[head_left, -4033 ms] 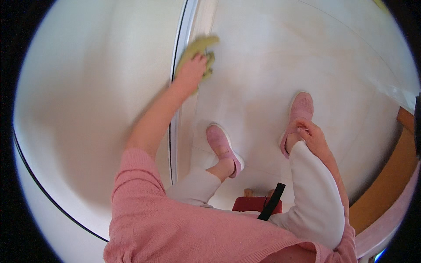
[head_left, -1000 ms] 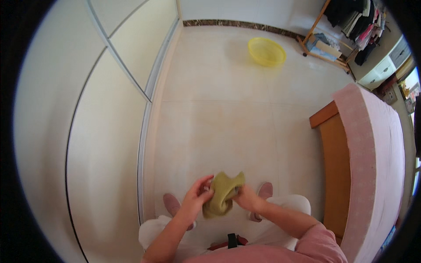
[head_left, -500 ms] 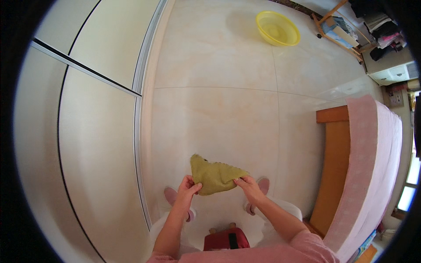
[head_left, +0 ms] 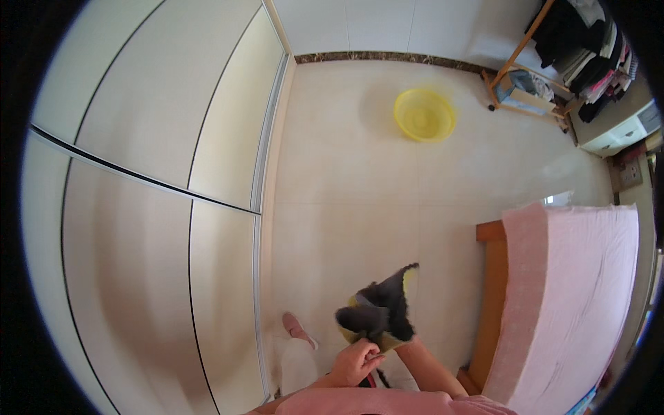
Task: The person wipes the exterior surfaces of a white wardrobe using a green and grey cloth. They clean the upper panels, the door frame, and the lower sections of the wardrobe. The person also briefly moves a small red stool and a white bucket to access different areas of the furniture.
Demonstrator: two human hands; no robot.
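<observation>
A cloth point(head_left: 373, 317) with a dark grey fuzzy face and a yellow-green face is bunched up in front of me, its dark face mostly showing. A scalloped corner sticks up at its far right. My left hand point(head_left: 357, 362) is closed at the cloth's near edge, its fingers curled in a pinch. My right hand point(head_left: 409, 346) is against the cloth's right underside; the cloth hides its fingers, so their grip does not show.
A yellow basin point(head_left: 425, 115) stands on the tiled floor ahead. Sliding wardrobe doors point(head_left: 152, 256) line the left side. A bed with a pink cover point(head_left: 564, 277) is on the right. A wheeled wooden clothes rack point(head_left: 529, 100) stands far right. My slippered foot point(head_left: 297, 326) shows below.
The cloth has turned from its yellow-green face to its dark one and bunched up. My hands have come closer together and shifted right in view. The view has tilted up, showing the far wall.
</observation>
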